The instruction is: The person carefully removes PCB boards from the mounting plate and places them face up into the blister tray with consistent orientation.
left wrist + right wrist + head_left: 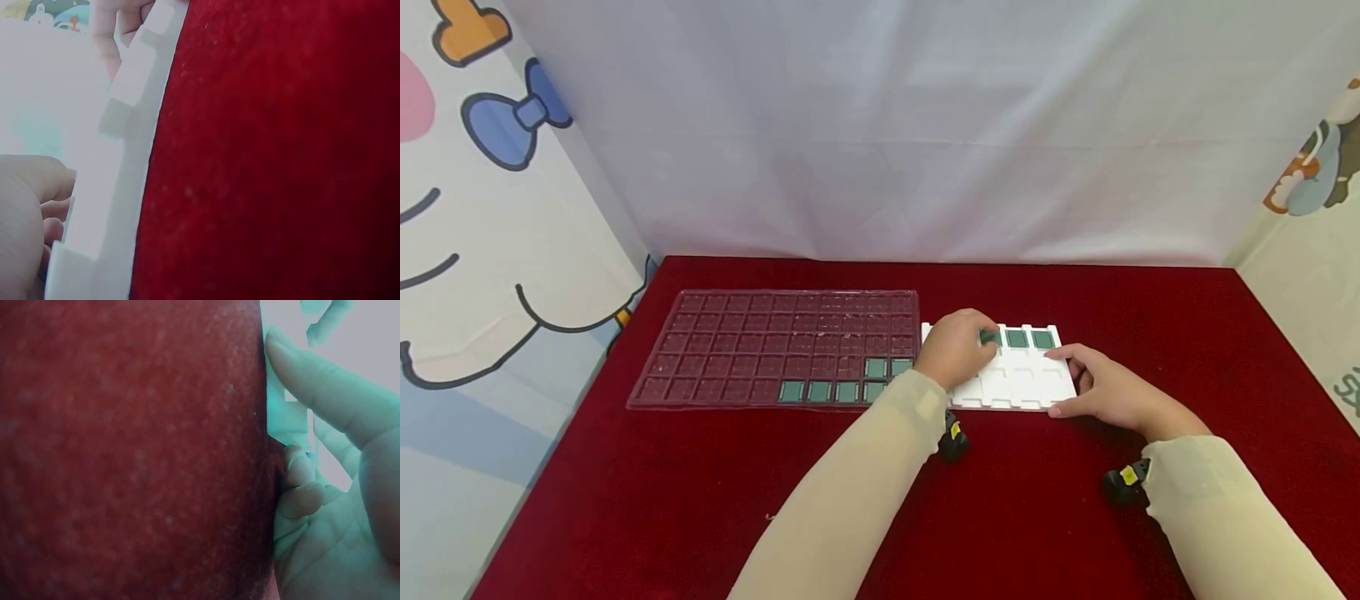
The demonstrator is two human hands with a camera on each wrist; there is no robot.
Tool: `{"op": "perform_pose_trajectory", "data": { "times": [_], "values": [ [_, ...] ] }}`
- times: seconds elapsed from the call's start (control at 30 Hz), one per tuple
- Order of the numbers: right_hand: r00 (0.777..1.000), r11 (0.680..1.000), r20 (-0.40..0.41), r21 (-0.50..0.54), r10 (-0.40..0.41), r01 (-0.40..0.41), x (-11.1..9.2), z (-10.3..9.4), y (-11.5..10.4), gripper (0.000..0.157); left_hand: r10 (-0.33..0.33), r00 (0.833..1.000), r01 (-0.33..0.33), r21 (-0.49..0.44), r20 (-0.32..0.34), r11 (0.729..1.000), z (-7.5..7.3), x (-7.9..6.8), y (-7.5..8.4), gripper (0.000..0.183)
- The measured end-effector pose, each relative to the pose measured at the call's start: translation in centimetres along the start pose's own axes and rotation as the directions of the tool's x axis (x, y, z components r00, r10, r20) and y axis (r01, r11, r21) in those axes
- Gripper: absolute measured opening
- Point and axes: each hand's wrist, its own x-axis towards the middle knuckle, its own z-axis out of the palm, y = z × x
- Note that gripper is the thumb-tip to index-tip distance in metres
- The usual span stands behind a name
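A white tray (pixel 1026 375) with square pockets lies on the red cloth, small dark green square chips (pixel 1043 339) in its far row. Over the tray's left part reaches my left hand (pixel 958 346), thumb and fingertips pinching a green square chip (pixel 989 337) in that same row. My right hand (pixel 1097 387) grips the tray's right end, thumb on the near corner and fingers at the side. In the right wrist view the thumb (pixel 319 384) presses along the tray's edge. The left wrist view shows the left hand (pixel 28 212) with curled fingers partly hidden behind the tray wall.
Left of the white tray lies a large clear plastic tray (pixel 737 333) with many pockets. Several green chips (pixel 818 392) sit in its near right pockets, partly covered by the left forearm. A pale curtain (pixel 887 150) hangs behind the red cloth (pixel 700 500).
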Motion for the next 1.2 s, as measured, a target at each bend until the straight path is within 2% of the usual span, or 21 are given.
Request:
{"op": "perform_pose_trajectory", "data": {
  "times": [0.4, 0.83, 1.2],
  "values": [
    [1.000, 1.000, 0.001, -0.001, 0.010, -0.010, -0.14, 0.12, -0.10, 0.084, -0.015, 0.999, 0.015, -0.020, -0.038, 1.000, 0.24, -0.42, -0.13, 0.023],
    [1.000, 1.000, 0.000, -0.013, 0.023, -0.023, -0.25, 0.16, 0.02, 0.084, -0.066, 0.998, 0.065, -0.026, -0.024, 0.998, 0.33, -0.39, 0.20, 0.021],
    [1.000, 1.000, -0.008, -0.011, 0.021, -0.021, -0.07, 0.11, -0.06, 0.084, -0.038, 0.998, 0.038, -0.006, -0.045, 0.999, 0.37, -0.20, -0.05, 0.019]
  ]
}}
